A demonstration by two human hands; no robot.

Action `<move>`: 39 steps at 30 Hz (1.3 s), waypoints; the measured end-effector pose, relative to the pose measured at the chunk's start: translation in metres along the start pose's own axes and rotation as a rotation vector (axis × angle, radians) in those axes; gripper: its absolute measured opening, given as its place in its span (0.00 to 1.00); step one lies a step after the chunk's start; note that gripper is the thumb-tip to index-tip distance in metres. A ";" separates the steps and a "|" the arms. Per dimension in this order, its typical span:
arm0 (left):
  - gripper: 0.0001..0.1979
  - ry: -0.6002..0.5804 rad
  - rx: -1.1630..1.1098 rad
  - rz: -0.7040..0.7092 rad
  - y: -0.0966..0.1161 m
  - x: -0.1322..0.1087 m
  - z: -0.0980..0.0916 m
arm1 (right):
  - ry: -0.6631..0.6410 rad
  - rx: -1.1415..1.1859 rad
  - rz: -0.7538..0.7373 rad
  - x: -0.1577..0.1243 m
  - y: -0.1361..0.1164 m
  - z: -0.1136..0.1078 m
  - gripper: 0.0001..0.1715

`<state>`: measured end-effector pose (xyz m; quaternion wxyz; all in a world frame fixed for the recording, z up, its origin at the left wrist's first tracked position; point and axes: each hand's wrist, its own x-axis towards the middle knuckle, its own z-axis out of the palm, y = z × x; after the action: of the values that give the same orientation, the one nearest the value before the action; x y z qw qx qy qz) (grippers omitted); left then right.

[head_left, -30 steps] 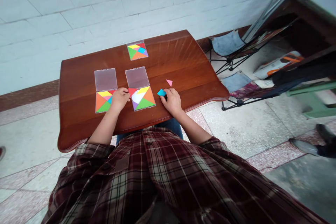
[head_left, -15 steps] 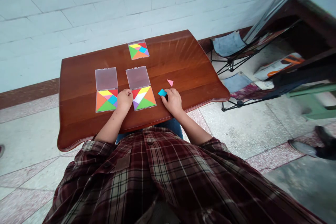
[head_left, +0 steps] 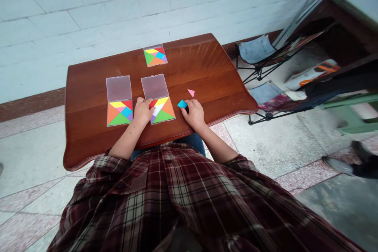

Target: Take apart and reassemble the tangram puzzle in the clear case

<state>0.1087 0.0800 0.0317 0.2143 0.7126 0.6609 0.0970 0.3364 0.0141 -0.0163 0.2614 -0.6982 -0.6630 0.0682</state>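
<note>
My left hand (head_left: 143,111) is at the left edge of the middle tangram box (head_left: 163,110), index finger and thumb apart over its red piece (head_left: 152,103). Yellow, orange, green and purple pieces also lie in this box, with a whitish gap (head_left: 157,109) among them. Its clear lid (head_left: 154,87) is folded back. My right hand (head_left: 194,113) rests on the table with thumb and fingers closed on a blue square piece (head_left: 182,104). Just beyond it lies a loose pink triangle (head_left: 191,93).
A filled tangram box (head_left: 119,113) with its lid (head_left: 118,88) folded back lies left of my left hand. Another filled box (head_left: 155,56) lies at the back of the brown wooden table (head_left: 203,63). Folding chairs (head_left: 256,49) and a green stool (head_left: 351,116) stand to the right.
My left hand has shifted slightly right, and its fingers now reach over the red piece at the box's left edge. My right hand stays by the blue piece.
</note>
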 end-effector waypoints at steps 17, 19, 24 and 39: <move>0.16 0.131 -0.029 0.043 -0.010 0.003 0.006 | 0.018 0.026 0.004 -0.001 0.001 0.001 0.21; 0.17 0.128 -0.050 0.056 -0.012 0.002 0.008 | 0.020 0.025 0.004 -0.001 0.002 0.001 0.22; 0.12 0.142 -0.101 0.090 -0.015 0.004 0.011 | 0.029 0.026 -0.002 -0.001 0.003 0.001 0.21; 0.09 0.171 -0.115 0.080 -0.018 0.008 0.014 | 0.037 0.020 -0.014 -0.001 0.003 0.002 0.20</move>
<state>0.0995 0.0856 0.0106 0.1935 0.7142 0.6411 0.2036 0.3386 0.0140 -0.0193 0.2810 -0.6921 -0.6622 0.0599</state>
